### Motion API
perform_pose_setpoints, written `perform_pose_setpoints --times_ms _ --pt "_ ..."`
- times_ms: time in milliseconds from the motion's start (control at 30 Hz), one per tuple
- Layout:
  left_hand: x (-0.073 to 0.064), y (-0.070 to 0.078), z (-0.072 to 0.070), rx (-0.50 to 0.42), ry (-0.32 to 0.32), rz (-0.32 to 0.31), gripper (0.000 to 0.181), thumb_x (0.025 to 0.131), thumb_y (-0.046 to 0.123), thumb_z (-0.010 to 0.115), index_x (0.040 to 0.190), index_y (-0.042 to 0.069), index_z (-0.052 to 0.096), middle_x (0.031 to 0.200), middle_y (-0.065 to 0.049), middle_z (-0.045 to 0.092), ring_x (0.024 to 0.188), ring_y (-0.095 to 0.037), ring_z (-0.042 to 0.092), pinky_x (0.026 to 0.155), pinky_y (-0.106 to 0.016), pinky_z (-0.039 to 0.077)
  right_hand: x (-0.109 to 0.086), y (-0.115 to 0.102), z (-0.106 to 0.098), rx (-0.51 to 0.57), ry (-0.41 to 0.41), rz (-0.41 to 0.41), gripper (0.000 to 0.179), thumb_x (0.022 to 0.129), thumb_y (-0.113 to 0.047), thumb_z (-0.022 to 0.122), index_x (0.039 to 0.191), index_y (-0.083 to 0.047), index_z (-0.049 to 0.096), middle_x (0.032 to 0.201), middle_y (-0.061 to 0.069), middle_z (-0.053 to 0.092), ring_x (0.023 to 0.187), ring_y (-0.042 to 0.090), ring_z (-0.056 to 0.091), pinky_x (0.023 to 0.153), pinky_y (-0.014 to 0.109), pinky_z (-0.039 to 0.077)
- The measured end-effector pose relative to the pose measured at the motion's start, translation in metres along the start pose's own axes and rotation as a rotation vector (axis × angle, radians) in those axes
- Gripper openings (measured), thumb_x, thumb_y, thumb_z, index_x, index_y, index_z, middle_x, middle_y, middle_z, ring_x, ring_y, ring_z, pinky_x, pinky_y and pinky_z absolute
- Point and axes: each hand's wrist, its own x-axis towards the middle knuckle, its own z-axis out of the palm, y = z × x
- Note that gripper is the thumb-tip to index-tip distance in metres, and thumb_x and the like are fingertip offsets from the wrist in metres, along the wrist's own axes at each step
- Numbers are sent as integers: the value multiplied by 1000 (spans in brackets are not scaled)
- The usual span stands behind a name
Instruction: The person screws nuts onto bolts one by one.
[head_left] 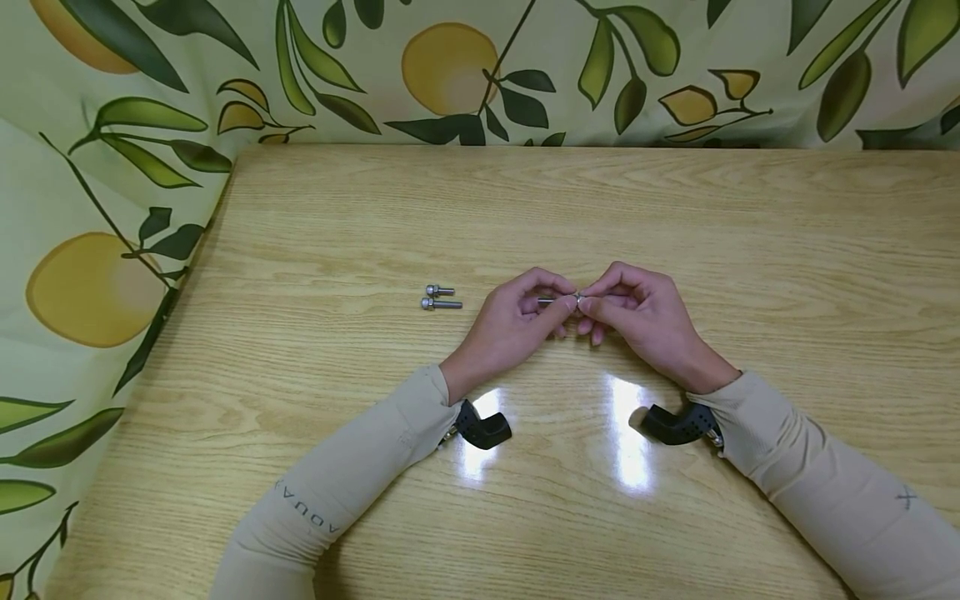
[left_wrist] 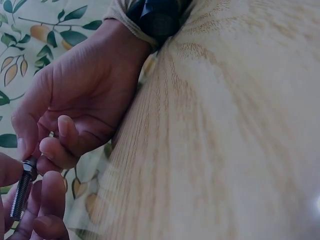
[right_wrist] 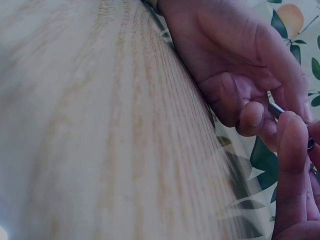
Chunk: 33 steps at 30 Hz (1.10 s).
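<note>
Both hands meet above the wooden table. A threaded metal bolt (left_wrist: 20,195) lies between them, its shank pointing toward the left palm. My left hand (head_left: 504,327) pinches the bolt between thumb and index finger. At the bolt's other end, the right hand (head_left: 654,321) pinches around the nut (left_wrist: 30,169), thumb and index fingertips right against the left ones. Fingertips partly hide this end. In the right wrist view, a short length of the shank (right_wrist: 275,109) shows between the left fingers. Left of the hands lie a shorter bolt (head_left: 440,291) and a longer bolt (head_left: 442,304), each carrying a nut.
The light wooden table (head_left: 337,225) reflects two bright patches in front of the hands. A curtain (head_left: 555,50) printed with fruit and leaves borders its back and left edges. Black wrist devices (head_left: 483,427) hang below both sleeves.
</note>
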Motion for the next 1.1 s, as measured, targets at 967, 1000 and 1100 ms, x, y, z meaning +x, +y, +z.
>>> perform_pose_setpoints --times_ms 967,1000,1100 --pt "0 3 0 -47 -15 25 19 92 17 68 109 12 63 107 -6 69 88 -12 70 77 -31 60 -1 -4 0 -3 3 -5 9 93 -4 63 93 5 61 80 7 73 64 17 70 53 30 56" --pt "0 2 0 -52 -15 21 20 91 17 70 109 13 63 109 -5 69 90 -12 71 78 -31 60 -1 -4 0 -4 5 -4 9 93 -4 63 94 5 61 80 7 73 64 17 70 53 30 56" --pt "0 1 0 -40 0 9 20 88 21 73 106 15 64 109 -2 69 91 -11 71 77 -28 59 -1 -3 1 -3 0 3 11 94 -5 63 96 6 62 80 7 73 64 17 70 53 31 57"
